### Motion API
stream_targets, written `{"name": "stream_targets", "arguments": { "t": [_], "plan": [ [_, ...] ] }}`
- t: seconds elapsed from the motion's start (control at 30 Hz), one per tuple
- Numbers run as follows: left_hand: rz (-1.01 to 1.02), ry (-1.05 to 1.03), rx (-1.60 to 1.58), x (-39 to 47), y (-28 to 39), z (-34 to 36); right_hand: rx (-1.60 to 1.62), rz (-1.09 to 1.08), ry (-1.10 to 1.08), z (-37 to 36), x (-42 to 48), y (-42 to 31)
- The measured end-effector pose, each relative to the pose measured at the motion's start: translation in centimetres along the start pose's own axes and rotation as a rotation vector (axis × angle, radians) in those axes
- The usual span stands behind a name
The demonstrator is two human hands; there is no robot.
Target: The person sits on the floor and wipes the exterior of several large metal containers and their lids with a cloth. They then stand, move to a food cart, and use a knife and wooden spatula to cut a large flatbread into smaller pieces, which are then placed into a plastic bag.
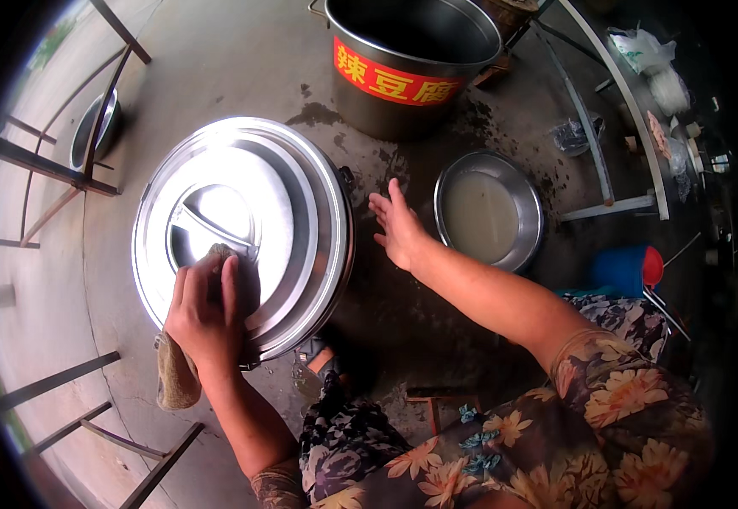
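My left hand [205, 308] grips a brown cloth [177, 376] against the lid's recessed handle [216, 228]. One end of the cloth hangs past the rim. The shiny metal lid [273, 210] sits on a large round metal container, whose body is mostly hidden beneath it. Between this container and a metal basin [530, 219], my right hand [399, 228] is held in the air with nothing in it, its thumb and fingers apart. Cloudy liquid [480, 210] partly fills the basin.
A tall metal bucket [375, 118] with a red label bearing writing stands ahead on the wet concrete floor. Metal frames [57, 168] line the left, with another metal basin [103, 130] behind them. At right are a frame [588, 137] and a blue plastic container [617, 270].
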State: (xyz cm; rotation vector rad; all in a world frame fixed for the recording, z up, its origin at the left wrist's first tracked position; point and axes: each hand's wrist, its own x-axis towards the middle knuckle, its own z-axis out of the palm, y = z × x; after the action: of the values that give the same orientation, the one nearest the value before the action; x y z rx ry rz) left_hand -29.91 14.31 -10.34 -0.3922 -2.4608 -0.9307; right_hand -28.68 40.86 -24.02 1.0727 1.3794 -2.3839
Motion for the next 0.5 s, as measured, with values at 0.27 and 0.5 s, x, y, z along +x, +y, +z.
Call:
{"name": "stream_targets", "arguments": {
  "t": [0.27,0.5],
  "plan": [
    [-0.005,0.052,0.077,-0.4,-1.0,0.5,0.590,-0.169,-0.110,2.1,0.3,-4.6],
    [-0.031,0.071,0.036,-0.5,-0.7,0.6,-0.926,-1.303,-0.123,2.0,-4.7,-6.6]
  ]
}}
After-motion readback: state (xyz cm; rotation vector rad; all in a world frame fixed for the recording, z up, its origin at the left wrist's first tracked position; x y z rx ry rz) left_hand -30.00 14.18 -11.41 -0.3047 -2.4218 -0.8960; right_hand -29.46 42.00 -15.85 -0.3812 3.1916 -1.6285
